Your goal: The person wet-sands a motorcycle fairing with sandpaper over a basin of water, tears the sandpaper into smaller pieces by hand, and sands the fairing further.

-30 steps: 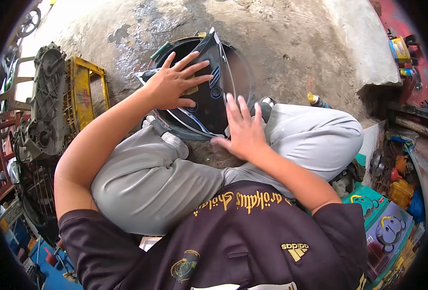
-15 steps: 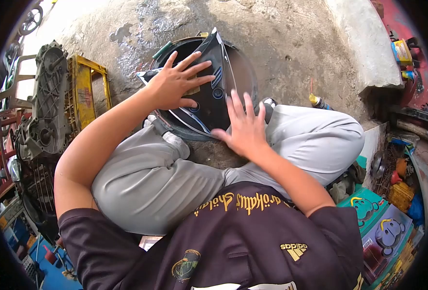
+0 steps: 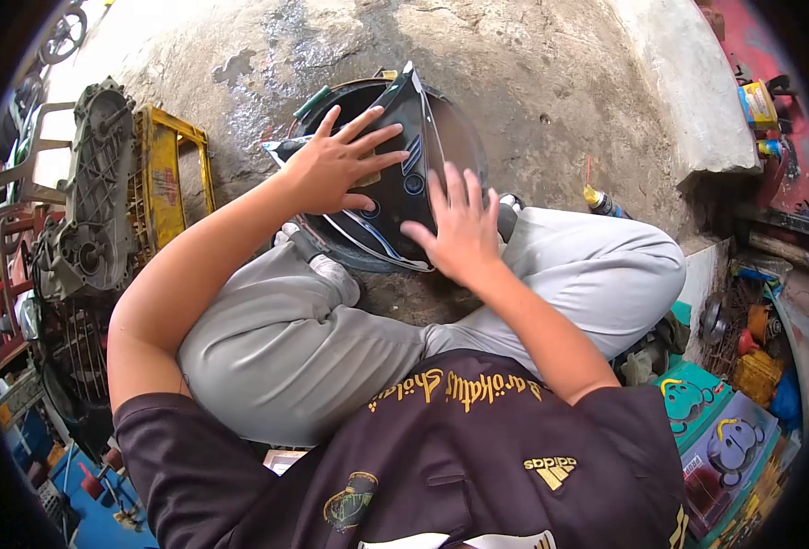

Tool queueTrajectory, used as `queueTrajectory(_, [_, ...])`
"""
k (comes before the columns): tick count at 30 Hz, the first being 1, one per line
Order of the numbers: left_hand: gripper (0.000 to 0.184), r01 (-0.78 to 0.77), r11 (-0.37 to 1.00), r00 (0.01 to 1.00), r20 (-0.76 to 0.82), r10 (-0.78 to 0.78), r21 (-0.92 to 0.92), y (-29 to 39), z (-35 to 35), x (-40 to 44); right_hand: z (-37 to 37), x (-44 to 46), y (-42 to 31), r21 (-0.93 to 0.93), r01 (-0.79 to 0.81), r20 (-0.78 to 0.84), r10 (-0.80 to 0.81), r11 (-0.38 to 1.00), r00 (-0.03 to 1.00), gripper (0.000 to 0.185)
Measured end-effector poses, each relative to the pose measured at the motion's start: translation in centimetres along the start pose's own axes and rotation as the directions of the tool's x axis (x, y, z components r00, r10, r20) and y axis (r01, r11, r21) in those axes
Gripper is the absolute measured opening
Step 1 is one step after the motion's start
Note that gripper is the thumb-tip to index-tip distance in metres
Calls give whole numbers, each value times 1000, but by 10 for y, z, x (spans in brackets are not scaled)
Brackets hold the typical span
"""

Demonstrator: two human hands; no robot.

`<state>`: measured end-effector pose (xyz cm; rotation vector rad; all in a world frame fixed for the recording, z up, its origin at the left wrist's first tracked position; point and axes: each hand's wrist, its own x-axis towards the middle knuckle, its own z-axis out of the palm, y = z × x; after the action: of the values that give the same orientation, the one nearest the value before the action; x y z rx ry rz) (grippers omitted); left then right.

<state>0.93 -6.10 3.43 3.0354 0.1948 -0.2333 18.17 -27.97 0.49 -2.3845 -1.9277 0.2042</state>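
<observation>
A glossy black plastic panel [image 3: 393, 197], pointed at the corners and edged in white and blue like a motorcycle body panel, lies in a round dark basin [image 3: 477, 151] between my feet. My left hand [image 3: 331, 174] has its fingers spread over the panel's left part, palm down. My right hand [image 3: 462, 224] is over its right edge, fingers outstretched and slightly blurred. Neither hand grips the panel. Whether the right palm touches it I cannot tell. The panel's parts beneath the hands are hidden.
To the left stand a grey metal engine casing [image 3: 93, 192] and a yellow crate [image 3: 162, 165]. A small yellow-capped bottle [image 3: 604, 201] lies on the concrete floor [image 3: 532, 82] at the right. Flat printed boxes [image 3: 724, 448] lie at lower right, below a concrete ledge [image 3: 697, 82].
The right hand has shifted slightly, its thumb now farther over the panel. The left hand stays spread on the panel. The whole view has shifted a little.
</observation>
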Motion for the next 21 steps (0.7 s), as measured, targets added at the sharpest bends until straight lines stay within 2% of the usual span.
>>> queueTrajectory(4, [99, 5, 999, 1000, 12, -4, -47, -2, 0, -2, 0, 13, 6, 46, 5, -19, -4, 999, 1000, 85])
queueTrajectory(6, [99, -7, 999, 1000, -8, 7, -50, -1, 2, -1, -4, -16, 10, 60, 24, -3, -24, 998, 1000, 84])
queueTrajectory(8, [99, -4, 998, 1000, -18, 3, -62, -2, 3, -1, -9, -47, 11, 152, 28, 112, -46, 988, 993, 86])
queueTrajectory(10, [99, -1, 998, 1000, -7, 0, -63, -2, 3, -1, -8, -57, 11, 140, 27, 141, -47, 990, 989, 87])
queueTrajectory(17, [95, 17, 1000, 1000, 11, -16, -12, -2, 3, 0, 2, 22, 3, 33, -6, -30, 7, 999, 1000, 87])
queueTrajectory(21, [98, 15, 999, 1000, -5, -15, -48, -1, 4, 0, -6, 0, 10, 44, 49, 26, -50, 998, 998, 86])
